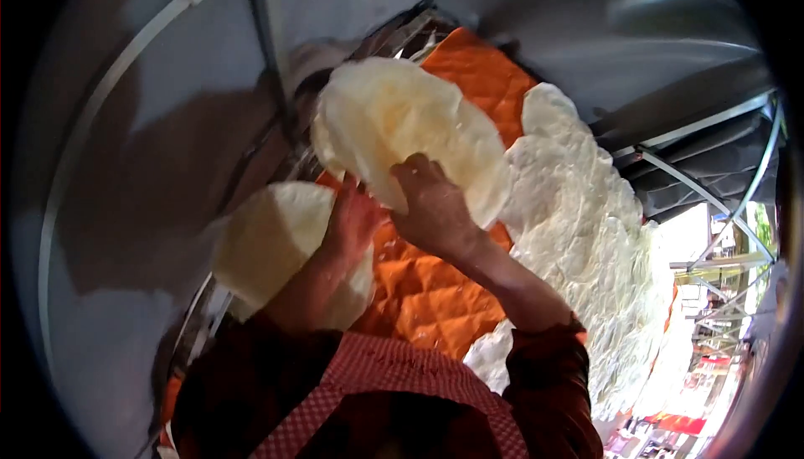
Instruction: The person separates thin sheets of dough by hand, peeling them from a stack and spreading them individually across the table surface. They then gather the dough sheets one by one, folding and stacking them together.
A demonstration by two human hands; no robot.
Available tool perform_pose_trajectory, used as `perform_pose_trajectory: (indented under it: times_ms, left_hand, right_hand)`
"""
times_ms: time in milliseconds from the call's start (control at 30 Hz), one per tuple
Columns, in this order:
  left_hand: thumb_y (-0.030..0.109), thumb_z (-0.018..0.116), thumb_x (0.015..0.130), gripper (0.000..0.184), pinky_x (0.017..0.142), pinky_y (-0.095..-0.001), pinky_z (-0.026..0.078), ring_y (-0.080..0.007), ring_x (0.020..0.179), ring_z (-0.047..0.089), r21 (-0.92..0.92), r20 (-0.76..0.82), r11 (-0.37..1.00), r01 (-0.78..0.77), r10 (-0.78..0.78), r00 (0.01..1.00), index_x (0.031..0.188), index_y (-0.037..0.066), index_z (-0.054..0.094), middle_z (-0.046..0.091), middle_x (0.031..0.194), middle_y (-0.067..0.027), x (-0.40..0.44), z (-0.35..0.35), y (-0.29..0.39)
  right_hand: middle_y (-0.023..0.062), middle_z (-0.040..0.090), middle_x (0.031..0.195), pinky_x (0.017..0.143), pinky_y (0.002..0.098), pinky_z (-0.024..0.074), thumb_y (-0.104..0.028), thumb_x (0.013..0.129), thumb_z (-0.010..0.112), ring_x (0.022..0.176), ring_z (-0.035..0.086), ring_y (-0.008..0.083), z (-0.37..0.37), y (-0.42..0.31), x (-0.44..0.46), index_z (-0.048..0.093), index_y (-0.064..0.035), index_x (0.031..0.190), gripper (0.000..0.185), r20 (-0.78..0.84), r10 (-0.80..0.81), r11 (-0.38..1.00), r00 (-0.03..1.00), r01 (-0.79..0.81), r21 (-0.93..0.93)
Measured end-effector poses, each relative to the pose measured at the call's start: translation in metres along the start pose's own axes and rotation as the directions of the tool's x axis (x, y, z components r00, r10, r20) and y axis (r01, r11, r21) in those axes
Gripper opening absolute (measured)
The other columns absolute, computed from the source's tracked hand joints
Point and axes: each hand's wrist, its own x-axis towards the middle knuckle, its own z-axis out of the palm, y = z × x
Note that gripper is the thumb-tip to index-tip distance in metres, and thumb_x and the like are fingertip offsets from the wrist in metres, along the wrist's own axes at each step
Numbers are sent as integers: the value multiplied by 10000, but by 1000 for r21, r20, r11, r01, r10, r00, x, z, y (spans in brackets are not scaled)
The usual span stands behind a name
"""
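Orange cloth (435, 296) showed behind the sheet (410, 116) at twelve o'clock, over whose near side the right hand (433, 208) bent, probably to steady it, though whether either its or the left hand (354, 220)'s fingers pinched it, I couldn't tell.

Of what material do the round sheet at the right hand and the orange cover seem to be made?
Round sheet: probably thin dough or flatbread, matte, with wavy edge and wrinkles. Orange cover: perhaps quilted fabric, low-sheen, judging by its grid-like creases.
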Motion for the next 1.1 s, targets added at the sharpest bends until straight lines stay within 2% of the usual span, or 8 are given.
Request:
perform_pose_trajectory:
  times_ms: [167,300,433,533,633,733,967,1100]
  left_hand:
    - [513,446,924,504,798,-322,461,-166,1053,527,-49,-183,988,146,-152,971,1255,132,443,533,1160,-42,-15,-75,-26]
    - [480,448,921,509,699,-294,457,-165,984,537,21,-196,982,188,-180,964,1268,109,438,543,1159,-44,-21,-48,-11]
    - [348,511,886,466,766,-324,461,-202,1000,536,-22,-214,984,174,-175,961,1273,99,435,539,1154,-56,-21,-43,-8]
    - [248,545,837,497,806,-347,467,-218,1014,536,110,-256,992,68,-38,966,1293,96,415,531,1168,-70,-19,-47,-14]
    - [272,566,853,535,858,-369,466,-225,1055,529,300,-344,937,180,-70,936,1320,92,378,518,1194,-81,-22,-32,-6]
    - [334,560,880,566,887,-385,464,-224,1092,515,123,-349,974,190,-136,927,1343,93,340,499,1212,-87,-20,-37,-3]
    - [378,541,906,563,854,-380,475,-217,1082,522,232,-327,956,181,-99,940,1355,112,330,489,1231,-92,-17,-39,-4]
    - [393,551,902,583,819,-389,481,-216,1091,513,205,-308,961,187,-118,944,1367,132,318,472,1253,-86,-18,-48,-5]
  right_hand:
    - [156,493,1233,931,359,436,-314,702,765,1137,505,301,79,29,-22,457,-44,1257,690,274,142,896,951,-241,373]
    - [99,532,1199,906,309,429,-283,828,680,1060,533,171,89,46,-31,472,-19,1252,541,349,179,675,920,-373,637]
    - [146,609,1102,926,342,413,-232,880,603,1029,564,216,79,54,-32,522,-10,1211,407,308,158,555,938,-342,758]
    - [154,633,1055,861,342,455,-202,881,595,960,599,223,74,55,-33,554,3,1169,356,324,214,569,922,-387,725]
    - [164,641,1050,815,329,484,-193,863,623,947,615,240,81,51,-36,569,10,1153,358,221,284,708,933,-359,609]
    - [168,633,1081,809,318,494,-207,827,674,983,610,251,74,42,-32,577,8,1146,397,274,167,641,947,-315,700]
    - [127,580,1164,892,353,463,-244,788,716,1088,547,210,84,61,-27,518,-11,1232,539,404,161,577,901,-418,702]
    - [203,591,1149,891,369,463,-313,763,739,1073,576,318,81,46,-31,543,0,1176,555,157,116,780,981,-188,597]
